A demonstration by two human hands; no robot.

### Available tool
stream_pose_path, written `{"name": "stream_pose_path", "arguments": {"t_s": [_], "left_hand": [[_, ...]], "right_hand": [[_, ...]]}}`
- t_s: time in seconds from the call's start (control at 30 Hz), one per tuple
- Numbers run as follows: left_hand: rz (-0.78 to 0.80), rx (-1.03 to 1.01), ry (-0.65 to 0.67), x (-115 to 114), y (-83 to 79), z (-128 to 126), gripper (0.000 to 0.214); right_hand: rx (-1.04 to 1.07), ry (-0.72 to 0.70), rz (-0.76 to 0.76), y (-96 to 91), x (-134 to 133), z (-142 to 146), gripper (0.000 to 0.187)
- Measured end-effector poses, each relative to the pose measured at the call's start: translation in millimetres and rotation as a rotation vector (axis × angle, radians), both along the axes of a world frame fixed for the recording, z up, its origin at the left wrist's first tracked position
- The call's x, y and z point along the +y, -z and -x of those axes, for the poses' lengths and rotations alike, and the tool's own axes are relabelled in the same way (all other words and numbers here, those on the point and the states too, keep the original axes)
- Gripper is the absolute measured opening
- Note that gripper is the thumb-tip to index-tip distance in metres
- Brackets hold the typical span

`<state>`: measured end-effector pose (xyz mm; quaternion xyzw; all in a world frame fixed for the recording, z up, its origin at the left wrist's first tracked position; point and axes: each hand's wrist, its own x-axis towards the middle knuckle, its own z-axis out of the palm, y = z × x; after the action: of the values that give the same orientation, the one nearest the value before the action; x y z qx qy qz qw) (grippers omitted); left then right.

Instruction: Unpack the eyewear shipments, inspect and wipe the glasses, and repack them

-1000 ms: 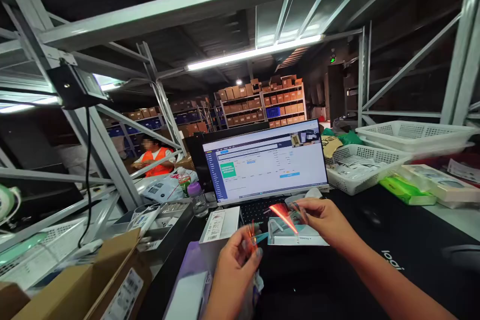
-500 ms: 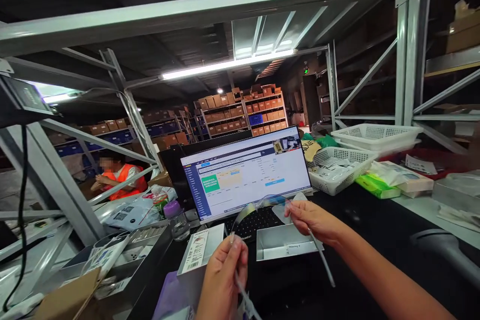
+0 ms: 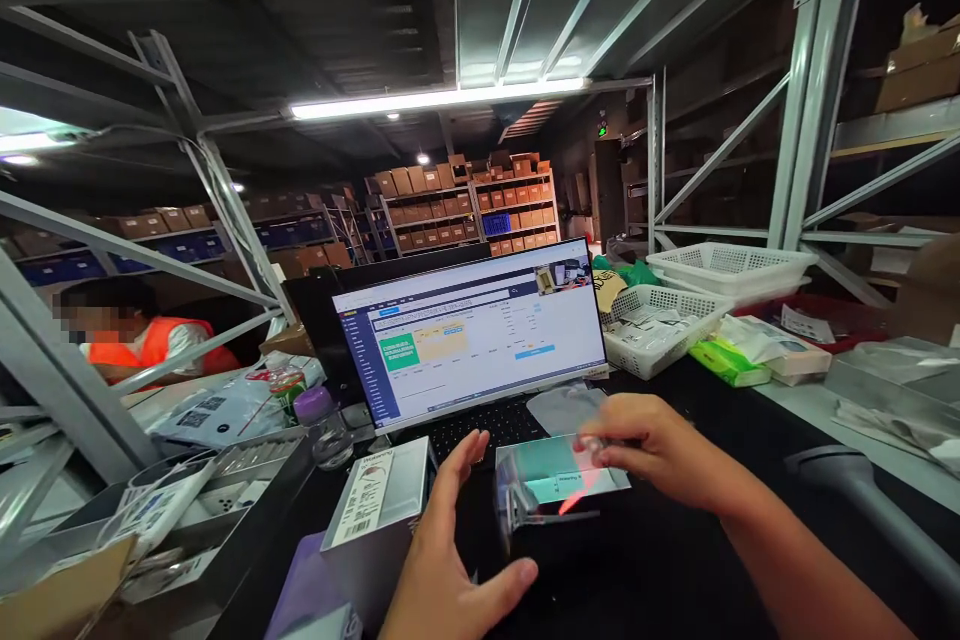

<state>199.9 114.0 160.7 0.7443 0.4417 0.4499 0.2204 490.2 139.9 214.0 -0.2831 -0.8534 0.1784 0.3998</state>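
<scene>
My right hand pinches a pair of clear, thin-framed glasses by one end. Motion smears them, and teal and orange tints show around the lenses. My left hand is open just left of the glasses, thumb and fingers spread, with nothing in it. Behind the glasses lies an open pale box, partly covered by them. A white box with a printed label stands beside my left hand. A translucent pouch lies beyond my right hand.
A monitor and dark keyboard stand ahead. White baskets are at the right, near a handheld scanner. A purple-capped bottle and a divided tray are left. A person in an orange vest sits beyond.
My left hand has let go of the glasses and opened. The right hand still holds them, now turned and lower over the desk. The view has shifted right and down.
</scene>
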Motion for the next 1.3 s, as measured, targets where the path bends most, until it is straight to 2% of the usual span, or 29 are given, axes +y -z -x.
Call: {"name": "stream_pose_path", "arguments": {"t_s": [0.1,0.2,0.37,0.43,0.5,0.53,0.6,0.67,0.77,0.87,0.93,1.03,1.17,1.3], "left_hand": [[0.030,0.066,0.001,-9,-11.9,-6,0.070],[0.095,0.099,0.010,-14,-23.2,-12,0.042],[0.048,0.138,0.003,-11,-22.4,-13,0.033],[-0.003,0.133,-0.040,-8,-17.7,-9,0.030],[-0.059,0.131,-0.102,-6,-13.7,-6,0.028],[-0.089,0.131,-0.132,-6,-12.6,-5,0.028],[-0.139,0.138,-0.165,-7,-12.4,-3,0.029],[-0.173,0.132,-0.176,-10,-14.5,-5,0.030],[-0.178,0.089,-0.196,-13,-18.8,-9,0.029],[-0.128,0.069,-0.197,-12,-20.7,-9,0.027],[-0.075,0.068,-0.184,-10,-20.8,-7,0.026],[-0.015,0.038,-0.166,-8,-21.4,-5,0.025],[-0.008,-0.008,-0.143,-10,-23.9,-6,0.023],[-0.049,-0.012,-0.153,-12,-25.6,-7,0.022]], "right_hand": [[-0.084,-0.037,-0.131,3.7,-3,11,0.035],[-0.080,-0.063,-0.182,7.4,-1,18,0.036],[-0.029,-0.063,-0.194,7.7,1,22,0.040],[-0.014,-0.055,-0.135,6.9,3,18,0.034],[-0.015,-0.021,0.028,8.1,12,8,0.030],[-0.022,0.028,0.129,10.3,20,-1,0.033],[-0.037,0.188,0.304,20.0,47,-21,0.039],[-0.041,0.417,0.376,37.9,81,-40,0.034],[-0.057,0.643,0.444,77.1,130,-58,0.032],[-0.084,0.790,0.487,116.8,158,-61,0.030],[-0.100,0.818,0.517,135.8,166,-59,0.031],[-0.104,0.814,0.559,150.3,171,-57,0.032],[-0.060,0.831,0.596,153.1,174,-62,0.033],[0.038,0.793,0.711,146.4,174,-67,0.027]]}}
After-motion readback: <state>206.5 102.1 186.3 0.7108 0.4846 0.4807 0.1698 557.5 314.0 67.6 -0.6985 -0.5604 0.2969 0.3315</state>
